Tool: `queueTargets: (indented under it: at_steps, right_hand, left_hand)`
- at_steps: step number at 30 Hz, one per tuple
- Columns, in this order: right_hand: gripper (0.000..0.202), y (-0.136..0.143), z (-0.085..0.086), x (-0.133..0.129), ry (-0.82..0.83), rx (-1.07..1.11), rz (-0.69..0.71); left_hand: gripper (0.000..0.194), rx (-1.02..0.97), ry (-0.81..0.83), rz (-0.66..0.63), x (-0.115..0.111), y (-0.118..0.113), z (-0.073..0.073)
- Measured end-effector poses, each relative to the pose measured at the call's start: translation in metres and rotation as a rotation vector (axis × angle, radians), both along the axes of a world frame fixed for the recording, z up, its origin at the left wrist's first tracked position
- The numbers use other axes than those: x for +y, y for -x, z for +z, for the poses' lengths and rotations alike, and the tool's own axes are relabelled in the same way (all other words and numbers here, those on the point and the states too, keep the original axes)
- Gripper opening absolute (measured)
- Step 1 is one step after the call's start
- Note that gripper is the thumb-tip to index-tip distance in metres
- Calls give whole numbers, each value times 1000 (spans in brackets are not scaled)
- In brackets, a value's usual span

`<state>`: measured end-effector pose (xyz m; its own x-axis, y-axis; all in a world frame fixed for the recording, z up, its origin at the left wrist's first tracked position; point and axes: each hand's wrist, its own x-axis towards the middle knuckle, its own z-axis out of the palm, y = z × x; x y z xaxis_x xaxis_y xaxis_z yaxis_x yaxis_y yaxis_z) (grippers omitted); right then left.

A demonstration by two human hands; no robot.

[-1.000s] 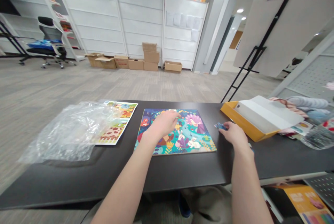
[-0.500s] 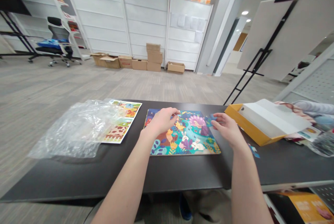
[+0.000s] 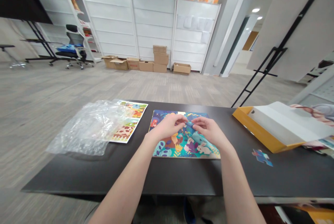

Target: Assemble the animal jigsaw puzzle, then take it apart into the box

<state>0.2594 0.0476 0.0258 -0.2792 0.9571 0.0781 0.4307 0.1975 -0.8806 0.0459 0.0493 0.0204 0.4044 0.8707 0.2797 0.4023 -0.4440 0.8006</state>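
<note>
A colourful jigsaw puzzle (image 3: 167, 147) with rabbits and plants lies flat on the black table. Over its middle, my left hand (image 3: 171, 124) and my right hand (image 3: 207, 130) come together, fingertips pinched on a small blue puzzle piece (image 3: 189, 124). Both hands hide part of the puzzle's upper half. A pale gap (image 3: 182, 113) shows at the puzzle's top edge. To the right, a few loose puzzle pieces (image 3: 262, 157) lie on the table.
Crumpled clear plastic (image 3: 86, 126) partly covers a printed animal sheet (image 3: 127, 130) on the left. An open yellow box (image 3: 257, 130) with a white flap stands at the right. The table's front edge (image 3: 182, 193) runs close to me.
My right hand has moved left with the blue piece and now meets my left hand over the puzzle. The view has turned slightly left, and the loose pieces at the right are uncovered.
</note>
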Motion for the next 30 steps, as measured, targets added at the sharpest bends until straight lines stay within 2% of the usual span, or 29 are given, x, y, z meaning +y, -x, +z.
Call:
queueTargets:
  at_steps: [10,23,30]
  right_hand:
    - [20,1,-4,1,-25,66,14]
    - [18,-7,-7,-5,27,103,-17]
    - [17,-5,-4,-5,-1,172,-99]
  left_hand:
    - [25,-107,50,-23,0,-2,-3]
    - [28,-60,85,-60,1,-15,6]
    - [36,-76,87,-10,-1,-18,7]
